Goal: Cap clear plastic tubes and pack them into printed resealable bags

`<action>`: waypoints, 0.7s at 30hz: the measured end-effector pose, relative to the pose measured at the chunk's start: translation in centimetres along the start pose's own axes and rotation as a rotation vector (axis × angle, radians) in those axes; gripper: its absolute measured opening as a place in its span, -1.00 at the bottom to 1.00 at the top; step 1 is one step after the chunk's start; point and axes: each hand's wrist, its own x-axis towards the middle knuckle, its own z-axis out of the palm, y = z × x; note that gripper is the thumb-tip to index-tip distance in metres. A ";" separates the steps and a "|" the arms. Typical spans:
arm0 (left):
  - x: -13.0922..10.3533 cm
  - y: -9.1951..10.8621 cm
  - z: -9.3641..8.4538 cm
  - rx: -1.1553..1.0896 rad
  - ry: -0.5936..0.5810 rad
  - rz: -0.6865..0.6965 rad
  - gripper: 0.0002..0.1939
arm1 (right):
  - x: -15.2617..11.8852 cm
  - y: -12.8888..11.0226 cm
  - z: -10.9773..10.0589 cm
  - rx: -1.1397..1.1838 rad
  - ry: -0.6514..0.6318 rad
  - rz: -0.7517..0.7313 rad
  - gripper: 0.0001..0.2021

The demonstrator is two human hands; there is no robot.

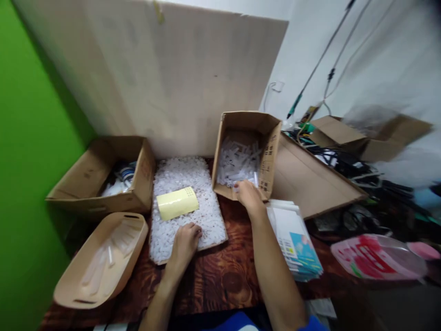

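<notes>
My left hand (pixel 188 236) rests on the near right part of a board covered with small white pieces (pixel 210 216), its fingers curled together; anything between them is too small to make out. On that board lies a yellow sheet (pixel 177 202) with small dots at one corner. My right hand (pixel 245 189) reaches over the near edge of a cardboard box (pixel 269 161) of clear and white plastic pieces (pixel 237 161). Its fingers are pressed together at the pieces, and what they hold is unclear.
A tan tray (pixel 132 266) with long clear pieces stands at the left, before another open box (pixel 142 184). Right of my right arm are stacked packages (pixel 292 239), a pink bottle (pixel 379 257) and a leaning cardboard sheet (pixel 306 179). Cables lie behind.
</notes>
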 end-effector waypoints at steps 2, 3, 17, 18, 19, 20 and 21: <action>-0.3 -0.4 0.1 -0.046 0.061 -0.022 -0.85 | 0.9 0.8 2.0 0.012 -0.040 -0.007 -0.76; -0.5 -0.5 0.2 -0.073 0.096 -0.035 -0.86 | 1.1 1.2 2.6 0.011 -0.052 -0.021 -0.74; -1.9 0.4 -0.9 -1.209 0.499 -0.380 -0.60 | -11.5 -3.8 2.7 0.724 -0.294 0.196 -0.76; -2.0 0.7 -0.9 -1.242 0.514 -0.393 -0.58 | -12.6 -3.8 3.1 0.775 -0.331 0.244 -0.75; -2.1 1.1 -0.9 -1.252 0.526 -0.399 -0.57 | -13.5 -3.7 3.6 0.812 -0.343 0.289 -0.73; -2.2 1.3 -0.9 -1.249 0.530 -0.404 -0.57 | -14.1 -3.6 3.9 0.846 -0.341 0.334 -0.70; -2.2 1.5 -0.9 -1.238 0.528 -0.408 -0.58 | -14.5 -3.4 4.2 0.883 -0.331 0.379 -0.68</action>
